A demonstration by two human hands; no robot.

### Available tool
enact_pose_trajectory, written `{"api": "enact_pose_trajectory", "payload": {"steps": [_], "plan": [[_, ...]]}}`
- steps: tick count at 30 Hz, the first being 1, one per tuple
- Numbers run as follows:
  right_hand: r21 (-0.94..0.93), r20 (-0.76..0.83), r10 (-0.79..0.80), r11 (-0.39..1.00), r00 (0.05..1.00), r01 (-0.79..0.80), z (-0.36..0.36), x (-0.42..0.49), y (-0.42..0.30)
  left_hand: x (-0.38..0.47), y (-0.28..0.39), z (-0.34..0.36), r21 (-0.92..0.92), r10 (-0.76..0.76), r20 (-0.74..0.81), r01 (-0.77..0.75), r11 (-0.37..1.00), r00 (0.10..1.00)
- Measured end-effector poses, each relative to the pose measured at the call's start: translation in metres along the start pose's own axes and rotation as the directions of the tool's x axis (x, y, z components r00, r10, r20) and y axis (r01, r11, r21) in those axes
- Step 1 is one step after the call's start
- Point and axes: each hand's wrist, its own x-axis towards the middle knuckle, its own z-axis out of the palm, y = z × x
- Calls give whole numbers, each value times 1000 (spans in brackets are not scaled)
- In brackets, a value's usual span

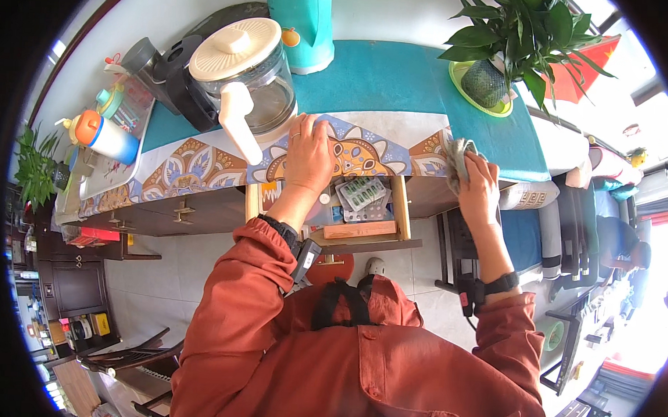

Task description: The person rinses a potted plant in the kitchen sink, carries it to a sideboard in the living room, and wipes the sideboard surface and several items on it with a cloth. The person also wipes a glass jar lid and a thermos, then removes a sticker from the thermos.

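My left hand (311, 155) lies on the patterned table runner (369, 149) at the cabinet's front edge, just right of a glass kettle (266, 96) with a cream lid and handle; whether its fingertips grip the runner I cannot tell. Bunched in my right hand (478, 186) is a grey-green cloth (458, 160), at the right end of the runner. Between and below the hands a drawer (366, 244) stands pulled out, with blister packs of pills (364, 194) and a small round white object inside. A teal cover (383, 72) lies over the cabinet top.
A turquoise jug (301, 31) stands behind the kettle. To the left are a black appliance (186, 82) and a tray (120, 179) with an orange-capped bottle (107, 137). A potted plant (484, 84) sits in a green dish at right. Another person (622, 243) is at the far right.
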Motion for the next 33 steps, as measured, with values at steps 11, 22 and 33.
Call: {"api": "enact_pose_trajectory", "payload": {"steps": [11, 22, 33], "plan": [[197, 98, -195, 965, 976, 173, 24, 2, -56, 2, -3, -3, 2, 18, 46, -18, 1000, 999], [182, 6, -273, 946, 962, 267, 34, 34, -82, 1, -3, 2, 56, 20, 36, -22, 998, 999], [431, 110, -189, 893, 976, 125, 54, 92, -105, -2, -12, 8, 58, 43, 43, -45, 997, 998]]}}
